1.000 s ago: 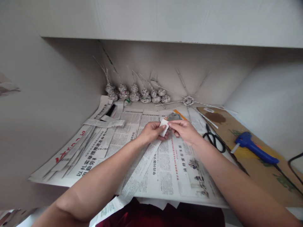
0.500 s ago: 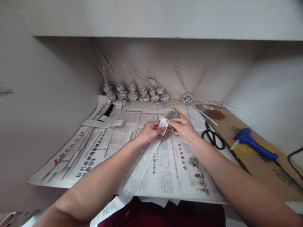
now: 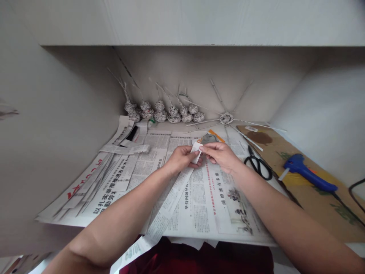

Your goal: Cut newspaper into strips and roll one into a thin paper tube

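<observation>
A long newspaper strip [image 3: 171, 199] runs from between my hands down over the front edge of the table. My left hand [image 3: 182, 158] is closed, its thumb pressing the strip near its upper end. The fingers of my right hand [image 3: 218, 154] pinch the top corner of the same end, close beside the left fingertips. Behind my hands lies a grey item with an orange edge [image 3: 209, 137], partly hidden by my right hand. Black-handled scissors [image 3: 259, 165] rest to the right of my right forearm.
Newspaper sheets [image 3: 148, 167] cover the table, with cut strips [image 3: 125, 146] at the left. Several woven paper gourds [image 3: 160, 112] line the back wall. A spoked paper weaving [image 3: 226, 118] stands beside them. A blue glue gun [image 3: 310, 175] lies on cardboard [image 3: 308, 205] at the right.
My right fingertips have shifted slightly inward and down on the strip's end. The view has moved a little; other things lie as before.
</observation>
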The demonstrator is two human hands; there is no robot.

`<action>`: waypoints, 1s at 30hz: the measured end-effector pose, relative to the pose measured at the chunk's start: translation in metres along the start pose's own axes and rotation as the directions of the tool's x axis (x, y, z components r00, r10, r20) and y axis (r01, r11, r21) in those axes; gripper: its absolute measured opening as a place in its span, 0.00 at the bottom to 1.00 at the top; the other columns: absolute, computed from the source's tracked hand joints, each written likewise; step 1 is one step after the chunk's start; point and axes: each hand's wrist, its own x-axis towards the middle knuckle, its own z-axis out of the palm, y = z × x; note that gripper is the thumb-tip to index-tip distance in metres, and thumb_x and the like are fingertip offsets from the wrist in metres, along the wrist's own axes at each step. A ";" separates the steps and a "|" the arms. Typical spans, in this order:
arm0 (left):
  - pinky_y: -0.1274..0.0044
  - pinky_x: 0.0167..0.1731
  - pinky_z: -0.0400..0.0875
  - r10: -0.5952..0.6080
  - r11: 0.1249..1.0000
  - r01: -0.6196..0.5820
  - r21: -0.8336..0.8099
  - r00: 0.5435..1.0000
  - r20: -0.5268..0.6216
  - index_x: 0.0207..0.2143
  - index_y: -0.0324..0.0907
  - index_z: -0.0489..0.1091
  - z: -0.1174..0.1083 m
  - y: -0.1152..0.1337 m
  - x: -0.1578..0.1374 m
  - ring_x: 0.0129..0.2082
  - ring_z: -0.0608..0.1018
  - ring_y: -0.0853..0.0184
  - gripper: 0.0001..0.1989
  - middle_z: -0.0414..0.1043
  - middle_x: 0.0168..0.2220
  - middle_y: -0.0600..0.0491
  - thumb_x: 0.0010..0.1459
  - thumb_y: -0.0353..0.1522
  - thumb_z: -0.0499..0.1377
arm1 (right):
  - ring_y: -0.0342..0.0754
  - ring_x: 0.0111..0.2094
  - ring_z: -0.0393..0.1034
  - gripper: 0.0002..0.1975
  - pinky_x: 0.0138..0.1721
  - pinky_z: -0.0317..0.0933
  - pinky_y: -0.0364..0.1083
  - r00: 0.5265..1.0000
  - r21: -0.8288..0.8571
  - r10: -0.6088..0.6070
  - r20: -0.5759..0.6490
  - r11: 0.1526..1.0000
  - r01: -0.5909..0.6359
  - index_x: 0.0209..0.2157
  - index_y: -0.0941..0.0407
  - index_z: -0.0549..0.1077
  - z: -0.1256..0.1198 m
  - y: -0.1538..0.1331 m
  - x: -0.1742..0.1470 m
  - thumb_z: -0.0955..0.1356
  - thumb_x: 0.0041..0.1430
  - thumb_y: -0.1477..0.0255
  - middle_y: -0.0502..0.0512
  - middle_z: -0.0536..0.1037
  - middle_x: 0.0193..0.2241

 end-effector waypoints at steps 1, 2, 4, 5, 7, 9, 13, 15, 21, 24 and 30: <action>0.77 0.29 0.77 0.000 1.000 0.000 0.000 1.000 0.002 0.34 0.34 0.75 0.000 0.000 0.000 0.26 0.79 0.68 0.12 0.76 0.26 0.49 0.55 0.36 0.66 | 0.39 0.19 0.55 0.20 0.16 0.43 0.39 1.000 -0.005 0.001 0.005 1.000 -0.001 0.29 0.57 0.80 0.000 0.000 0.000 0.78 0.37 0.57 0.47 0.68 0.17; 0.77 0.29 0.77 0.002 1.000 -0.002 0.001 1.000 0.006 0.34 0.33 0.75 0.000 0.000 0.000 0.26 0.79 0.69 0.12 0.76 0.26 0.49 0.55 0.36 0.66 | 0.38 0.19 0.54 0.20 0.16 0.42 0.39 1.000 -0.007 0.001 0.008 1.000 -0.001 0.29 0.57 0.80 -0.001 0.001 0.001 0.78 0.37 0.58 0.46 0.67 0.16; 0.77 0.29 0.77 0.008 1.000 -0.008 0.002 1.000 0.014 0.34 0.33 0.75 0.000 0.000 -0.001 0.26 0.78 0.69 0.12 0.76 0.26 0.49 0.56 0.36 0.65 | 0.38 0.18 0.54 0.18 0.16 0.42 0.39 1.000 -0.008 0.001 0.014 1.000 -0.001 0.28 0.57 0.80 -0.001 0.002 0.001 0.78 0.39 0.58 0.46 0.66 0.15; 0.77 0.29 0.77 0.011 1.000 -0.011 0.005 1.000 0.017 0.33 0.33 0.75 0.000 0.000 -0.001 0.26 0.78 0.69 0.12 0.76 0.26 0.49 0.56 0.36 0.65 | 0.38 0.18 0.53 0.18 0.17 0.42 0.39 1.000 -0.007 0.000 0.018 1.000 0.000 0.27 0.58 0.79 -0.001 0.002 0.001 0.77 0.39 0.58 0.46 0.66 0.15; 0.78 0.28 0.77 0.008 1.000 -0.008 0.007 1.000 0.019 0.33 0.34 0.75 0.000 0.000 -0.001 0.26 0.78 0.69 0.11 0.76 0.26 0.49 0.57 0.36 0.64 | 0.38 0.18 0.54 0.18 0.17 0.42 0.39 1.000 0.000 0.001 0.028 1.000 -0.001 0.27 0.58 0.79 -0.001 0.002 0.001 0.77 0.40 0.58 0.46 0.65 0.15; 0.78 0.28 0.77 0.001 1.000 -0.001 0.006 1.000 0.024 0.33 0.34 0.75 -0.001 -0.001 0.000 0.26 0.78 0.69 0.12 0.76 0.27 0.49 0.57 0.36 0.64 | 0.38 0.19 0.55 0.19 0.17 0.43 0.39 0.999 0.010 0.004 0.038 1.000 -0.004 0.26 0.58 0.79 -0.002 0.001 0.000 0.77 0.39 0.57 0.46 0.66 0.15; 0.78 0.29 0.77 0.000 1.000 0.000 0.002 0.999 0.049 0.33 0.34 0.75 -0.001 -0.001 0.000 0.27 0.78 0.69 0.13 0.76 0.27 0.48 0.57 0.38 0.64 | 0.37 0.18 0.55 0.21 0.17 0.43 0.39 1.000 0.038 0.011 0.026 0.999 -0.012 0.27 0.60 0.79 -0.001 0.000 -0.001 0.78 0.37 0.57 0.46 0.66 0.15; 0.77 0.29 0.77 0.000 1.000 0.000 0.000 0.999 0.043 0.33 0.34 0.75 -0.001 -0.002 0.000 0.27 0.78 0.69 0.13 0.76 0.27 0.48 0.56 0.38 0.64 | 0.38 0.18 0.55 0.22 0.16 0.42 0.39 1.000 0.054 0.012 0.000 0.998 -0.012 0.27 0.60 0.78 0.000 0.000 -0.001 0.78 0.35 0.56 0.46 0.66 0.15; 0.76 0.32 0.77 0.017 1.000 -0.017 -0.009 0.999 0.050 0.33 0.34 0.75 0.001 -0.003 0.000 0.28 0.78 0.69 0.13 0.76 0.27 0.49 0.55 0.37 0.65 | 0.38 0.18 0.56 0.24 0.15 0.41 0.39 0.997 0.090 0.011 -0.070 0.996 -0.005 0.25 0.59 0.77 0.004 0.002 0.002 0.79 0.30 0.56 0.46 0.67 0.15; 0.76 0.32 0.77 0.021 1.000 -0.021 0.000 0.998 0.059 0.32 0.34 0.74 0.001 -0.004 0.000 0.28 0.78 0.69 0.13 0.76 0.27 0.50 0.54 0.37 0.65 | 0.38 0.17 0.55 0.24 0.14 0.40 0.39 0.996 0.098 0.021 -0.085 0.995 -0.012 0.25 0.59 0.77 0.006 0.002 0.001 0.80 0.29 0.56 0.45 0.65 0.13; 0.76 0.33 0.77 0.026 0.999 -0.028 0.025 0.997 0.068 0.31 0.34 0.74 0.000 -0.006 0.001 0.29 0.79 0.69 0.12 0.76 0.27 0.49 0.56 0.37 0.64 | 0.36 0.15 0.52 0.24 0.14 0.39 0.39 0.994 0.107 0.032 -0.106 0.994 -0.020 0.22 0.58 0.75 0.008 0.002 0.000 0.80 0.29 0.55 0.43 0.63 0.11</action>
